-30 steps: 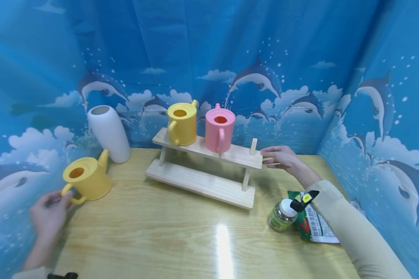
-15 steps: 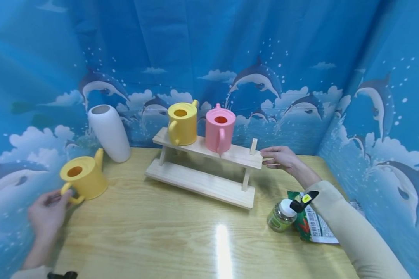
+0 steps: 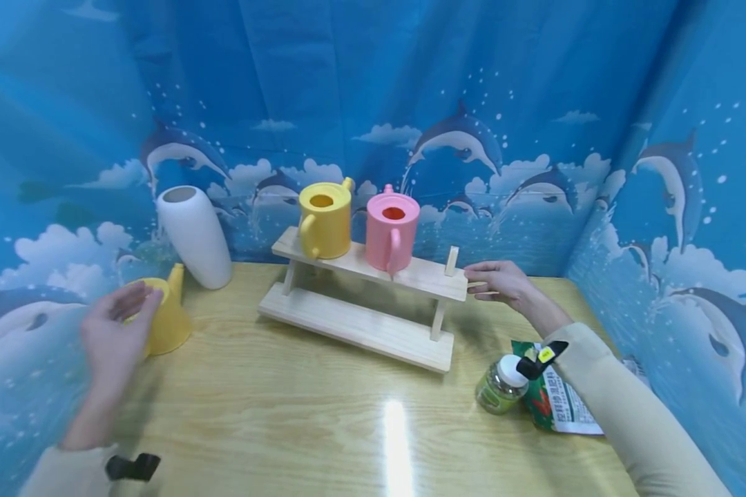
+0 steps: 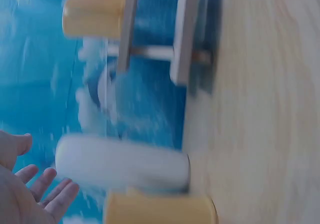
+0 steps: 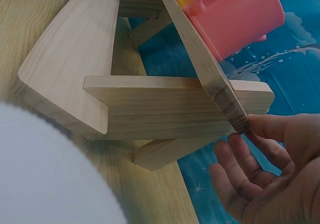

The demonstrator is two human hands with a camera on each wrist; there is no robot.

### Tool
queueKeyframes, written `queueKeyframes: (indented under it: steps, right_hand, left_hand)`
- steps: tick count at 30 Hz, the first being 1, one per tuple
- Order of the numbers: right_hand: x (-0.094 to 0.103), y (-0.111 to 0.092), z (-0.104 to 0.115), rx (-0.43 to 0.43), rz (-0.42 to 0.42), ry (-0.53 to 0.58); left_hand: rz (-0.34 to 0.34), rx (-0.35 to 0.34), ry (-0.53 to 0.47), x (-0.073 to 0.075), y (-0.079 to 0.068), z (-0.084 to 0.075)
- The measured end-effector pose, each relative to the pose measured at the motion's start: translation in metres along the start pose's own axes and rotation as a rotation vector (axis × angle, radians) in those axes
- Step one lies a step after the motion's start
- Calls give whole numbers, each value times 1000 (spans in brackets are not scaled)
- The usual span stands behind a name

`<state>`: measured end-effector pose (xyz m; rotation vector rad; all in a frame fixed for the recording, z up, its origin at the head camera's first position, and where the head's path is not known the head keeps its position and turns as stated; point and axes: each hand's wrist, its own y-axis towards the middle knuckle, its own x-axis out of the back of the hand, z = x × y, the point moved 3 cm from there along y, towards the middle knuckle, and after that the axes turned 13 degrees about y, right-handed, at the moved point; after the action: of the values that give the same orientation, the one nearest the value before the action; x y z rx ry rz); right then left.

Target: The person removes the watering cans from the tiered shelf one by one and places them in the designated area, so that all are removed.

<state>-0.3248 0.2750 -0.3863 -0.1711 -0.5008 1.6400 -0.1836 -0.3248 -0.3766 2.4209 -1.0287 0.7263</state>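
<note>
At the left, my left hand (image 3: 113, 335) hovers over a yellow watering can (image 3: 171, 323) that stands on the table, and hides its handle in the head view. The left wrist view shows that hand's fingers (image 4: 62, 199) spread, with nothing between them. My right hand (image 3: 503, 281) pinches the right end of the upper board of a two-tier wooden plant stand (image 3: 360, 324), thumb and forefinger at the board's end. On that board sit another yellow watering can (image 3: 332, 228) and a pink watering can (image 3: 382, 238), spouts toward the back.
A white vase (image 3: 195, 238) stands behind the left watering can. At the right, a jar with a white lid (image 3: 502, 386) stands beside a green and white packet (image 3: 566, 400), partly under the right sleeve. Blue dolphin-print curtains (image 3: 373, 83) enclose the table.
My left hand has let go of the yellow watering can's handle and risen up and to the right, after the can shifted slightly left. The right hand stays at the stand.
</note>
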Motion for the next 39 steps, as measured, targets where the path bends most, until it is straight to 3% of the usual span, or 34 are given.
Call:
queueKeyframes:
  steps: [7, 15, 20, 26, 39]
  right_hand:
    - [1, 0, -1, 11, 2, 11]
    - [0, -1, -1, 11, -1, 11]
    - [0, 0, -1, 5, -2, 17]
    - [0, 1, 0, 4, -4, 14]
    - [0, 3, -1, -1, -7, 16]
  left_hand:
    - [115, -230, -69, -44, -11, -55]
    - [291, -363, -191, -95, -19, -101]
    - [336, -388, -253, -119, -16, -119]
    - [364, -397, -239, -136, -10, -132]
    - [402, -433, -213, -150, -7, -150]
